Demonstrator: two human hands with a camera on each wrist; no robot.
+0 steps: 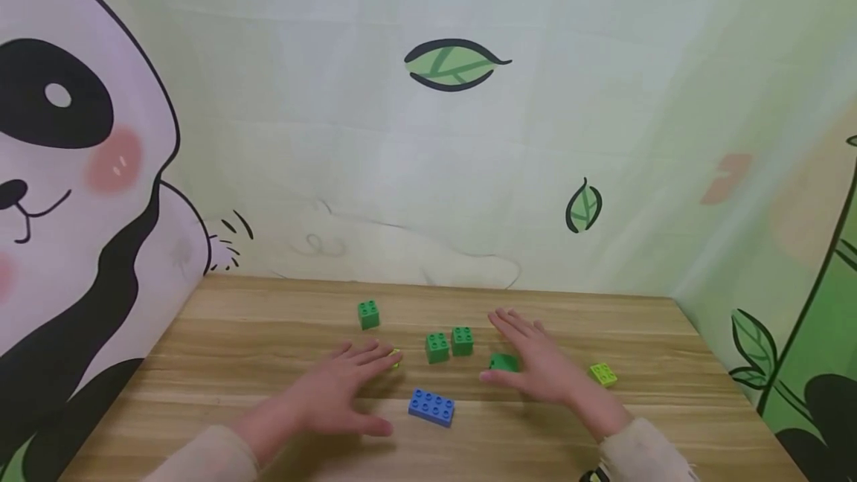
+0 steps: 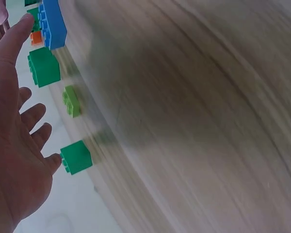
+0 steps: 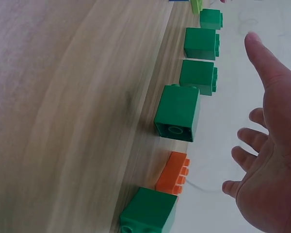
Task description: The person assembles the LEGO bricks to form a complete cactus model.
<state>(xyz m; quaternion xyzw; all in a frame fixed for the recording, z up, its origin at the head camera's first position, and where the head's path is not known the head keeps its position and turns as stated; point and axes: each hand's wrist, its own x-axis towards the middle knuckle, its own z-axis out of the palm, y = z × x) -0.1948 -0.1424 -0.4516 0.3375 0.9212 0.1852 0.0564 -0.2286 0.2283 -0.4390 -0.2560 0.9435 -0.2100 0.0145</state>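
Observation:
My left hand (image 1: 341, 393) is held over the table with its fingers straight and nothing in its grasp. Just right of its thumb lies a blue brick (image 1: 431, 407) with studs up. A lime brick (image 1: 396, 357) is partly hidden behind the left fingertips. My right hand (image 1: 535, 363), fingers extended, hovers palm down and holds nothing. Between its thumb and index finger shows a green brick (image 1: 504, 363), tipped on its side. An orange brick (image 3: 172, 172) appears in the right wrist view. Two green bricks (image 1: 437, 348) (image 1: 462, 341) stand side by side between the hands.
Farther back on the wooden table (image 1: 268, 303) stands another green brick (image 1: 368, 315). A second lime brick (image 1: 603, 374) lies right of the right hand. A printed cloth backdrop (image 1: 301, 132) with a panda and leaves rises behind the table's rear edge.

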